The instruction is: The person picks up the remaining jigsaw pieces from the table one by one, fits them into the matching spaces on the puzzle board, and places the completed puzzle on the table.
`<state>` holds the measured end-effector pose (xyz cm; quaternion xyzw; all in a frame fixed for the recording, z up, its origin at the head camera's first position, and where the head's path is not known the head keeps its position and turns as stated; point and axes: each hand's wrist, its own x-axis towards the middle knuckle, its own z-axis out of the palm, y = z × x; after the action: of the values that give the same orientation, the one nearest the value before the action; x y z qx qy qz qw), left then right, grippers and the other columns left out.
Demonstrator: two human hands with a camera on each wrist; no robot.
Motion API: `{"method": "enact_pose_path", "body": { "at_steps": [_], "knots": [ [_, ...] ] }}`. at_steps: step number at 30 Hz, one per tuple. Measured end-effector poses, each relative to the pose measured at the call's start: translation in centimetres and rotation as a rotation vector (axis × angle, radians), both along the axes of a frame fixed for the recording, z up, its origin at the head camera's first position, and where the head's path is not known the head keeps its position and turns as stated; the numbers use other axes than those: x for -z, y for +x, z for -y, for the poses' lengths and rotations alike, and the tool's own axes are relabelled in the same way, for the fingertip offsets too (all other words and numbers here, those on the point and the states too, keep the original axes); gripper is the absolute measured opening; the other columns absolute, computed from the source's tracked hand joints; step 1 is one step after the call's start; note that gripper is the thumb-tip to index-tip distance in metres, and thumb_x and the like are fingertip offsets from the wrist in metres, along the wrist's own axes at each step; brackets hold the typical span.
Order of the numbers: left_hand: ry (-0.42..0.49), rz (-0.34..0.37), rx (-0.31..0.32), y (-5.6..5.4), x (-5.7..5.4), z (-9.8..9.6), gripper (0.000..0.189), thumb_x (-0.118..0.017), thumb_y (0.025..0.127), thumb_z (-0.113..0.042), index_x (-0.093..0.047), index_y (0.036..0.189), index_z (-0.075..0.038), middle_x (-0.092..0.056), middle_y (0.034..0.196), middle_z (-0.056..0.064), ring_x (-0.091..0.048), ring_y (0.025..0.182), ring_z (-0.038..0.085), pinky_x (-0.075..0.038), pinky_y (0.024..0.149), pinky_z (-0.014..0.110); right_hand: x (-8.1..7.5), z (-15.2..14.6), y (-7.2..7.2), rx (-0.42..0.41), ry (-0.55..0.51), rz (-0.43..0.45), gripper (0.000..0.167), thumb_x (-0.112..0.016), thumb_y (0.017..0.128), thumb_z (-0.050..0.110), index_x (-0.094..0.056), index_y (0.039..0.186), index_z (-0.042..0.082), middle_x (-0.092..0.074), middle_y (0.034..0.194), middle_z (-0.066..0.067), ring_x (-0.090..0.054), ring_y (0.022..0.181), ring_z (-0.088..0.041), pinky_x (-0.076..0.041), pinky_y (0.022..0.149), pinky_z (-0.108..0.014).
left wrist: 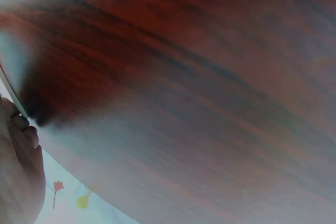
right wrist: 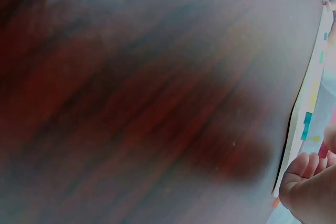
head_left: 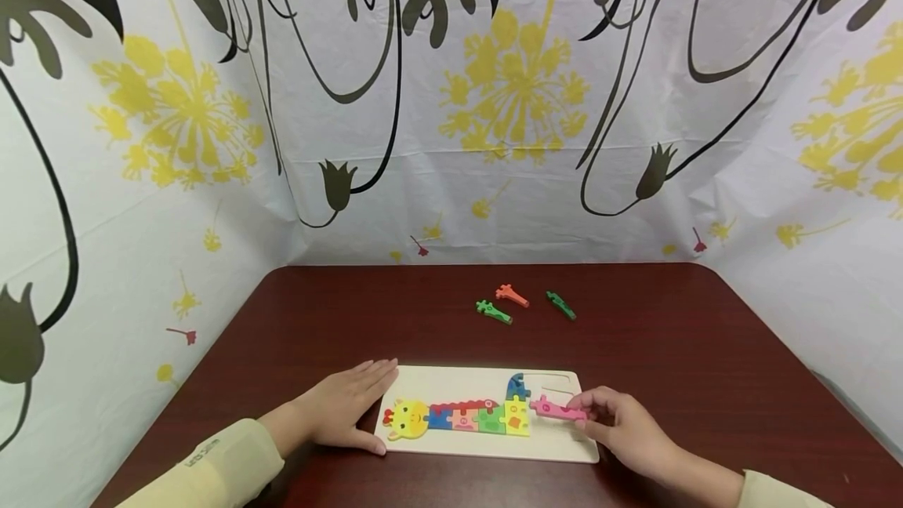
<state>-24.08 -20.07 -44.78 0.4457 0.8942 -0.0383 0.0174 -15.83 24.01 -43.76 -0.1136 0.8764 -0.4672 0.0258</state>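
A pale wooden puzzle board (head_left: 487, 448) lies near the front of the table, with a giraffe's yellow head (head_left: 409, 419), a red mane piece (head_left: 462, 406) and several coloured body pieces in it. A blue piece (head_left: 517, 386) stands up at the body's right end. My right hand (head_left: 621, 423) pinches a pink puzzle piece (head_left: 557, 409) over the right part of the board, beside the yellow body piece (head_left: 516, 417). With fingers extended, my left hand (head_left: 353, 404) rests at the board's left edge. In the right wrist view, curled fingers (right wrist: 310, 166) show by the board's edge.
Farther back on the dark red-brown table (head_left: 353, 320) lie three loose pieces: a light green one (head_left: 494, 311), an orange one (head_left: 512, 295) and a dark green one (head_left: 561, 305). A white patterned cloth (head_left: 437, 124) hangs behind and along the sides.
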Motion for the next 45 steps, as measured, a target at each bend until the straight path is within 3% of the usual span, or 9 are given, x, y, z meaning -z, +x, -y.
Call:
{"method": "enact_pose_path", "body": {
  "at_steps": [7,15,28,45],
  "knots": [
    [-0.013,0.027,-0.017,0.0,-0.1,-0.1,0.110,-0.034,0.081,-0.084,-0.022,0.154,-0.004,-0.020,0.160,0.011,-0.019,0.145,0.022,-0.021,0.115,0.041,0.2,0.0,0.1,-0.057,0.014,-0.030,0.011,-0.073,0.087,0.011,-0.069,0.097,0.007,-0.056,0.086,-0.003,-0.051,0.074,-0.009,-0.045,0.059,-0.023],
    [0.007,0.004,0.004,0.1,0.0,0.0,0.109,-0.035,0.082,-0.083,-0.024,0.153,-0.002,-0.022,0.159,0.012,-0.023,0.144,0.024,-0.024,0.114,0.043,0.5,0.2,-0.1,-0.079,0.049,-0.009,0.011,-0.070,0.087,0.005,-0.070,0.097,0.009,-0.057,0.088,-0.002,-0.052,0.076,-0.009,-0.046,0.063,-0.023],
    [-0.013,0.024,-0.014,0.1,-0.3,-0.2,0.109,-0.034,0.081,-0.084,-0.022,0.154,-0.003,-0.020,0.160,0.012,-0.020,0.145,0.023,-0.022,0.115,0.042,1.0,0.1,0.1,-0.100,0.025,-0.021,0.013,-0.071,0.086,0.003,-0.069,0.098,0.006,-0.056,0.088,-0.002,-0.050,0.076,-0.007,-0.046,0.062,-0.023],
    [-0.001,-0.012,0.003,0.1,0.1,0.0,0.109,-0.034,0.082,-0.084,-0.024,0.153,-0.002,-0.022,0.159,0.012,-0.022,0.144,0.024,-0.024,0.114,0.042,1.1,0.3,0.2,-0.103,0.070,-0.062,0.010,-0.072,0.085,0.007,-0.069,0.095,0.010,-0.055,0.087,0.001,-0.050,0.076,-0.006,-0.045,0.062,-0.022]
  ]
}}
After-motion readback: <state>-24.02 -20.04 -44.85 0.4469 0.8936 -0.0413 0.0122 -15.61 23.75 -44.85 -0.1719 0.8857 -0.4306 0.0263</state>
